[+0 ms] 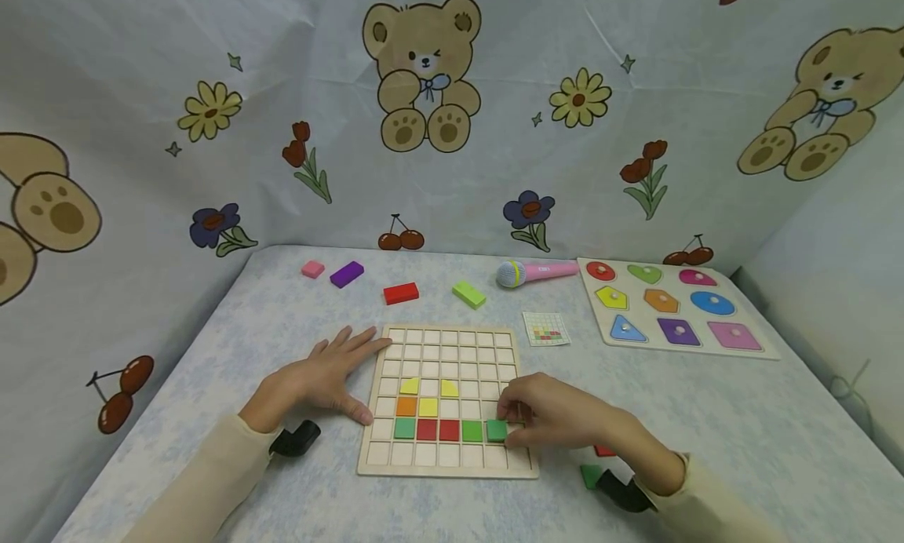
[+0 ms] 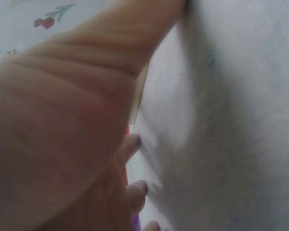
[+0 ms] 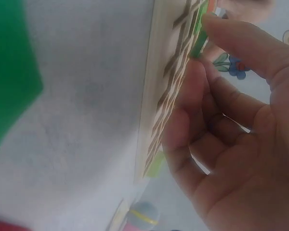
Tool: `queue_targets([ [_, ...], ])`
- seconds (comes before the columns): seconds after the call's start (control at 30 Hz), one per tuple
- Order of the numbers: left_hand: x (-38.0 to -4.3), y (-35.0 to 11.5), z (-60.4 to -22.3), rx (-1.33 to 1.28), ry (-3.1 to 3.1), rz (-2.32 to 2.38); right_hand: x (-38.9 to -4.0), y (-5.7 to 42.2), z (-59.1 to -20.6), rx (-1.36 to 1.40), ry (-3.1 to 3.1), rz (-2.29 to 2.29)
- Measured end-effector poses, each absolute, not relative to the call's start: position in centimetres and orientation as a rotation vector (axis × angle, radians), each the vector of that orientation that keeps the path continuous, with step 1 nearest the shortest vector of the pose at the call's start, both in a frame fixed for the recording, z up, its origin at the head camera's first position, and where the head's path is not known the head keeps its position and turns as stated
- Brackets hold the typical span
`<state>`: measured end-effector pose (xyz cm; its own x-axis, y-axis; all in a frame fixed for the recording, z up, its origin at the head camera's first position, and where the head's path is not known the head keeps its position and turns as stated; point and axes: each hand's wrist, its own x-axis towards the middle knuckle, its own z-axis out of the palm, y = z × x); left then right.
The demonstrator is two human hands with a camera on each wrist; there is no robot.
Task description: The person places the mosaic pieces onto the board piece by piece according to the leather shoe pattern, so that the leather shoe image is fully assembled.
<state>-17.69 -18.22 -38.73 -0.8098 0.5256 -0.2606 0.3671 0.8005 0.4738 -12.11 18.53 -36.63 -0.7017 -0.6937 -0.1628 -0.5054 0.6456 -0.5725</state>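
Observation:
A wooden grid board (image 1: 452,472) lies flat on the table, several colored tiles set in its cells. Along one lower row are green, red and green squares; orange and yellow pieces sit above them on the left. My right hand (image 1: 558,409) pinches a green square tile (image 1: 497,431) between thumb and fingers at the right end of that row. The right wrist view shows this tile (image 3: 198,44) standing tilted at the board's cells. With fingers spread, my left hand (image 1: 318,374) rests at the board's left edge, its thumb and a fingertip touching the frame.
Red (image 1: 401,293), lime (image 1: 469,294), purple (image 1: 347,274) and pink (image 1: 313,269) blocks lie behind the board. A small pattern card (image 1: 546,329), a toy microphone (image 1: 537,272) and a shape puzzle (image 1: 678,307) are at right. A green triangle (image 1: 590,475) lies by my right wrist.

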Motion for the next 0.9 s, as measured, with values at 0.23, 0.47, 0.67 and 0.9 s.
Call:
queue_targets([
  [0.23,-17.64,-18.16,-38.75,0.675,2.622,0.561,-12.16,17.91,-36.87,-0.95,2.518,-0.658],
  [0.47,-17.66,-18.19,-38.84,0.674,2.624,0.56,-12.23,18.04,-36.95,-0.916,2.541,-0.649],
  [0.67,-17.66,-18.28,-38.79,0.677,2.624,0.558,-12.21,17.97,-36.92,-0.917,2.541,-0.652],
  [0.9,-17.7,-18.2,-38.86,0.67,2.613,0.561,-12.19,17.97,-36.72,-0.91,2.532,-0.649],
])
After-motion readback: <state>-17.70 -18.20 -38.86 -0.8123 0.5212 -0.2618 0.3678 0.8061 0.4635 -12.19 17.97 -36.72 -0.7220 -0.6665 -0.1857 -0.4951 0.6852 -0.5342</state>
